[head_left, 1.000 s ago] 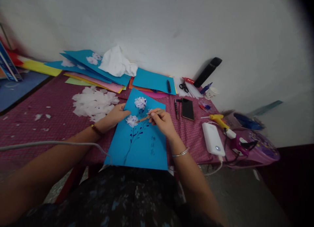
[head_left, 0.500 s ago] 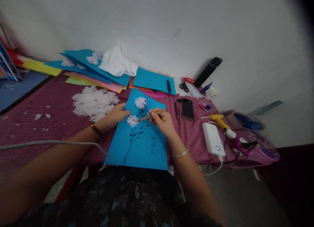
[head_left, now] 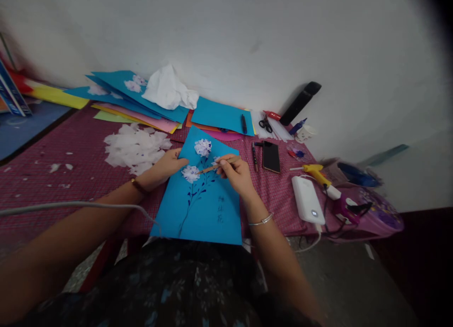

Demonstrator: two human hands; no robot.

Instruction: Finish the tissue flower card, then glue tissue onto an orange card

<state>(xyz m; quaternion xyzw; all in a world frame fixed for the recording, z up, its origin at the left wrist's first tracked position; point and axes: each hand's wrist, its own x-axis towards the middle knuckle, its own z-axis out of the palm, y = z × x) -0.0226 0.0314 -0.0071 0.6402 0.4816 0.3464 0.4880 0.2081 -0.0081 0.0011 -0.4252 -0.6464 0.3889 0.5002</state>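
A blue sheet of card (head_left: 208,213) lies tilted before me, its lower edge reaching past the table's front. White-and-purple tissue flowers (head_left: 203,148) are on it, above painted dark stems and leaves, with handwritten characters at the lower right. My left hand (head_left: 169,165) grips the card's left edge, thumb on top. In my right hand (head_left: 235,173) is a thin wooden paintbrush (head_left: 214,167), pinched between thumb and fingers. Its tip is at the right side of the lower left flower (head_left: 191,174). My right hand partly hides a third flower.
Torn white tissue (head_left: 136,147) lies left of the card. Stacked coloured cards (head_left: 222,115) line the wall. To the right are a phone (head_left: 271,157), marker (head_left: 255,158), scissors (head_left: 265,125), power bank (head_left: 307,199) and glue gun (head_left: 316,174). A cable (head_left: 88,204) crosses my left arm.
My right hand and the brush have shifted very slightly, the tip staying beside the lower left flower. My left hand and the card look the same.
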